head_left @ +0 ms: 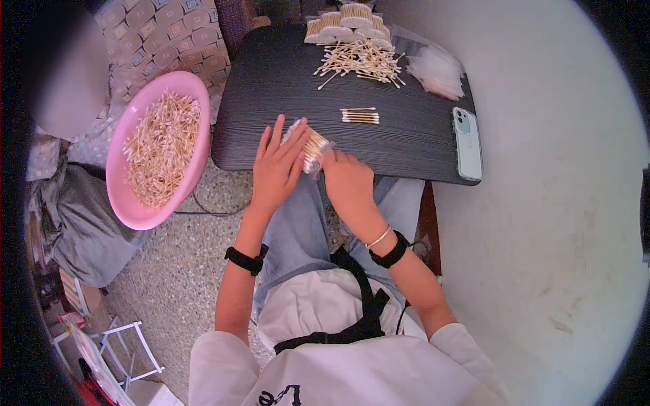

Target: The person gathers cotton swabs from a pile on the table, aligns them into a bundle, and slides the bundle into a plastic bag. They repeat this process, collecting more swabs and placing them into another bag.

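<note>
A clear plastic pack of cotton swabs (313,150) lies at the near edge of the dark table, tilted slantwise. My left hand (274,169) rests over its left side with the fingers spread out and stretched, touching it. At the pack's right end, my right hand (349,179) is closed, its fingers curled on the plastic; the fingertips are partly hidden. Beyond my hands, a short row of loose cotton swabs (359,116) lies side by side. Farther back is a heap of loose swabs (362,62).
Behind the heap, filled swab packs (355,17) are stacked. Empty clear bags (437,71) lie at the back right of the table (271,81), and a phone (467,143) at its right edge. Left of the table stands a pink basin (125,203) full of swabs. A white wall (548,169) bounds the right.
</note>
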Tool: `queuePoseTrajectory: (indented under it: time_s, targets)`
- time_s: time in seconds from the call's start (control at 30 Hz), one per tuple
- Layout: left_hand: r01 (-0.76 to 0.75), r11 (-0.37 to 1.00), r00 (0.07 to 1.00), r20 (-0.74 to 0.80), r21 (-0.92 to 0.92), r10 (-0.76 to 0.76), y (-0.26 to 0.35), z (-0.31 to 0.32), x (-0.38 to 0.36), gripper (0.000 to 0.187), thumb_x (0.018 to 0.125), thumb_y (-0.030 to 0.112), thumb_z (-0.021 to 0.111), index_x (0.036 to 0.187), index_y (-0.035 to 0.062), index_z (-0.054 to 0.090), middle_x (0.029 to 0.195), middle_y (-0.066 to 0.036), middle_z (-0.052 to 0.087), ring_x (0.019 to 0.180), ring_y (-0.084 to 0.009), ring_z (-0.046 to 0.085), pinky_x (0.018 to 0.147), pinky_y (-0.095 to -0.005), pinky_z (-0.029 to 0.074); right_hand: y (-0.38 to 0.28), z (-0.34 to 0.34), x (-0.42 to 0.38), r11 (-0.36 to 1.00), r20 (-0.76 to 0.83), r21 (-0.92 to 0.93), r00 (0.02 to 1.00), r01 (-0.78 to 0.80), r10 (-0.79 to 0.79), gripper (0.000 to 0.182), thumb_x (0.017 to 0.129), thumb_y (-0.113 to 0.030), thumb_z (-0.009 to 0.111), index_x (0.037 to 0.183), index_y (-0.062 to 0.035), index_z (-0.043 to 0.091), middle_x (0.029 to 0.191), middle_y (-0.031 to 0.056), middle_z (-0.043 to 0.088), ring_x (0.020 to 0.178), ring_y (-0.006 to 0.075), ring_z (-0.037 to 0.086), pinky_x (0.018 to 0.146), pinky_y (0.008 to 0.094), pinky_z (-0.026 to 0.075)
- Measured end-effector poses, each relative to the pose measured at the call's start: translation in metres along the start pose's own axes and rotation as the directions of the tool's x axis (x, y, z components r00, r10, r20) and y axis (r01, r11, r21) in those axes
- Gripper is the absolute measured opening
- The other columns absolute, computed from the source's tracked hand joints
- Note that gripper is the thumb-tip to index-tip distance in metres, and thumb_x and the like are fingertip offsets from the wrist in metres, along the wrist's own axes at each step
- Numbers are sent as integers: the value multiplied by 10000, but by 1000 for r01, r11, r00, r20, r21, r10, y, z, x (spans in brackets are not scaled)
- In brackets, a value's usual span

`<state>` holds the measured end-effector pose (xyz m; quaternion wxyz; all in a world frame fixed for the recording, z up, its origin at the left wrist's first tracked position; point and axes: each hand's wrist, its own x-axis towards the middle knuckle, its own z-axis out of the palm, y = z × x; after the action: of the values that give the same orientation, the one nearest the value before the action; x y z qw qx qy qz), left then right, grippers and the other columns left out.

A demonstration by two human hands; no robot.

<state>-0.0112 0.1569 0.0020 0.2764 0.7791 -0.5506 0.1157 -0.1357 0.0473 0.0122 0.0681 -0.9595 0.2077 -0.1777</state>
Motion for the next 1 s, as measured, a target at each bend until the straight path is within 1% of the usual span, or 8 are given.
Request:
queuePoseTrajectory:
  time_s: [0.2,0.3,0.4,0.5,0.7,0.8,0.9,1.0]
  targets:
    - [-13,999,1000,18,-47,14,-2,0,-1,434,936,153,499,1368,113,524,1461,-10,471,1408,-272,344,1165,-460,215,-1,2,5,1000,2,24,1000,-11,11,103,852,-180,575,865,-79,592,789,90,647,733,275,671,608,392,548]
    - [-13,999,1000,25,-30,14,-3,0,-1,444,931,147,502,1373,102,513,1456,-24,473,1402,-255,354,1163,-458,223,4,-16,6,955,20,270,992,-125,124,149,870,-224,615,906,-80,598,824,105,635,745,305,656,637,404,539]
    - [-12,1000,999,31,-10,13,-2,-1,-1,452,929,141,503,1378,89,503,1453,-38,473,1398,-247,361,1160,-456,231,10,-18,6,868,-69,491,989,-79,130,169,875,-225,649,925,-69,607,848,125,613,765,331,641,666,414,523]
    - [-12,1000,1000,21,-27,13,-1,0,0,453,929,139,501,1378,82,500,1452,-44,473,1397,-245,363,1159,-458,236,13,-11,7,784,-2,613,992,-97,124,137,872,-161,643,912,-34,611,844,137,597,768,335,630,685,414,510]
    - [-6,999,999,31,-42,7,0,-3,1,441,940,141,484,1377,82,500,1453,-50,471,1397,-247,362,1159,-454,240,9,-8,10,706,50,688,982,-168,184,130,880,-140,624,894,-12,605,851,145,597,747,335,617,678,419,491]
    - [-5,999,1000,20,-38,6,1,-2,0,439,947,146,479,1381,85,497,1454,-51,470,1398,-248,362,1160,-450,240,9,-3,9,741,-16,661,986,-115,167,121,878,-126,621,900,-8,606,856,149,601,741,331,618,679,426,486]
    - [-1,999,1000,10,-35,1,2,-3,1,438,951,151,478,1384,86,494,1453,-50,471,1396,-249,364,1160,-448,240,9,1,8,727,-78,683,983,-69,167,151,880,-114,661,885,30,617,789,118,603,640,210,592,600,316,467]
    - [1,1000,1000,9,-29,0,2,-3,0,437,952,152,478,1383,83,495,1452,-49,472,1396,-248,366,1159,-447,243,8,-6,7,704,16,699,986,-130,167,99,865,-111,620,889,-15,611,843,139,609,778,317,624,661,405,496]
